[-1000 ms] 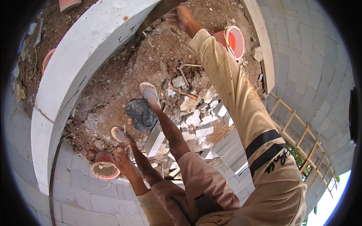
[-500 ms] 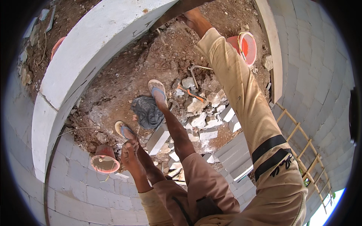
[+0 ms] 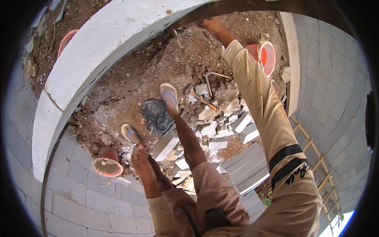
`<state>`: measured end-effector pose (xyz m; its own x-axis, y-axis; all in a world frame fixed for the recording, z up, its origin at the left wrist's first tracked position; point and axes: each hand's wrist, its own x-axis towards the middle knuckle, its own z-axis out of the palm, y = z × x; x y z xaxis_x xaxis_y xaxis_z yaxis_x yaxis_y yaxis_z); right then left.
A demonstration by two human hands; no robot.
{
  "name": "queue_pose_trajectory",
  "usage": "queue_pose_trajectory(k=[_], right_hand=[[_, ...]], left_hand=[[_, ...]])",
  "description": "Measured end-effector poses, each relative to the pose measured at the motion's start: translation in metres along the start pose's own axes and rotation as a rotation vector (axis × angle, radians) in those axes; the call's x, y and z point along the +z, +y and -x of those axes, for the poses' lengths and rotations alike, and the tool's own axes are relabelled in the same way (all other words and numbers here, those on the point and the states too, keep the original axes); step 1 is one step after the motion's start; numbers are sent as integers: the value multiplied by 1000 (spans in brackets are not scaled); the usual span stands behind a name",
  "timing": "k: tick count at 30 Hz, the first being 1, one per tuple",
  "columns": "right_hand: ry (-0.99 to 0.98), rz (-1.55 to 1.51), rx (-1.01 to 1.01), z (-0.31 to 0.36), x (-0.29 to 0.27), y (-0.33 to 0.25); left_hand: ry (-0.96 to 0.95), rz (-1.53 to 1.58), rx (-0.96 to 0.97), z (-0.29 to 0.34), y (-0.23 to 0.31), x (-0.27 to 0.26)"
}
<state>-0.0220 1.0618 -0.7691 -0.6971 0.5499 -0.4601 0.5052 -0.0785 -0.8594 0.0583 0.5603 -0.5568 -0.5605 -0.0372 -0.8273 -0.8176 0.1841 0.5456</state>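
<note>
Ground: brown rubbly earth (image 3: 114, 98)
Left hand (image 3: 140, 158): closed, pinching thin pale strand (image 3: 151, 132) rising above
Right hand (image 3: 216, 27): well apart, grip unclear

the strand (image 3: 151, 134) gripped by the left hand (image 3: 141, 161) was too thin to tell metal from plastic. left of that grip, the bucket (image 3: 107, 153) was dusty, matt plastic; beyond it, the bag (image 3: 156, 115) was crumpled, faintly glossy plastic on rough soil (image 3: 128, 87); rightward, the sleeve (image 3: 258, 100) was creased cloth.
</note>
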Motion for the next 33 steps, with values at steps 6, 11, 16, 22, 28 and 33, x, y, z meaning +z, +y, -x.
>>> queue_pose_trajectory(k=[6,11,16,22,28,33], right_hand=[[48,825,12,67,-54,14],[-1,632,208,215,-93,45],[-272,810,428,429,-95,68],[-471,1189,698,665,-67,14],[-75,476,508,679,-9,-131],[90,672,-185,679,76,-312]], left_hand=[[-49,-4,64,3,10,1],[17,-301,268,5,15,-4],[40,-389,335,27,23,-19],[9,-398,307,80,73,-60],[-102,-353,495,154,152,-105],[-262,-172,581,240,225,-158]])
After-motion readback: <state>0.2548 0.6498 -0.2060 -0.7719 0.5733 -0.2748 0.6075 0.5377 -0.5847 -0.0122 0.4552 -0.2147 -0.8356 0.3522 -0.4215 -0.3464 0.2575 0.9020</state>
